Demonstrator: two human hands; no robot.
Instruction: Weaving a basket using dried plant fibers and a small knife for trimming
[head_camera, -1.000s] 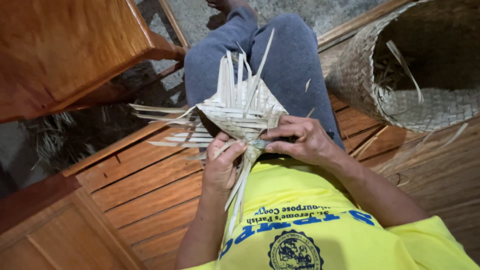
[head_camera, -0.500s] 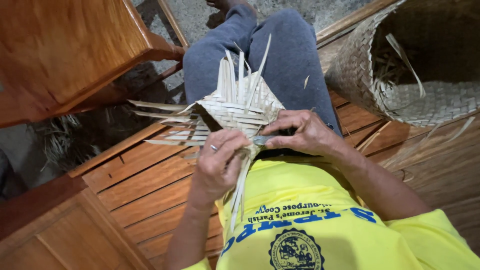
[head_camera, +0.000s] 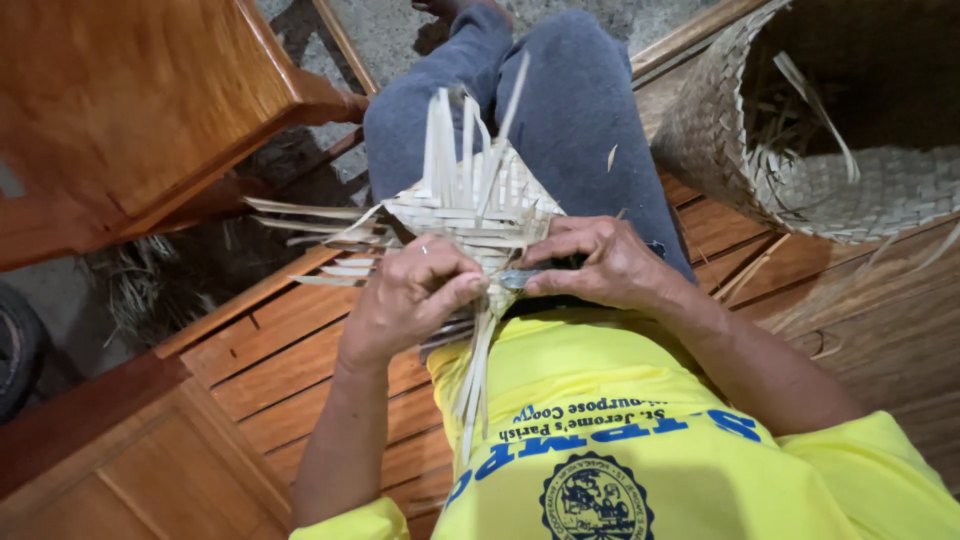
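Note:
A partly woven piece of pale palm-leaf strips (head_camera: 470, 205) rests on my lap, over grey trousers (head_camera: 570, 110), with loose strip ends sticking out upward and to the left. My left hand (head_camera: 410, 295) closes over its lower left corner, where a bundle of long strips (head_camera: 475, 385) hangs down across my yellow shirt (head_camera: 620, 440). At the weave's lower right edge, my right hand (head_camera: 600, 265) pinches it with thumb and fingers. A small grey object (head_camera: 515, 279) shows at those fingertips; I cannot tell what it is.
A large woven basket (head_camera: 720, 130) with loose strips inside stands at the upper right. A wooden chair (head_camera: 150, 110) is at the upper left. I sit on wooden slats (head_camera: 290, 350). Dried leaf scraps (head_camera: 140, 290) lie on the ground to the left.
My left hand has slid up and closed over the weave's lower corner. The right hand keeps its pinch and has barely moved.

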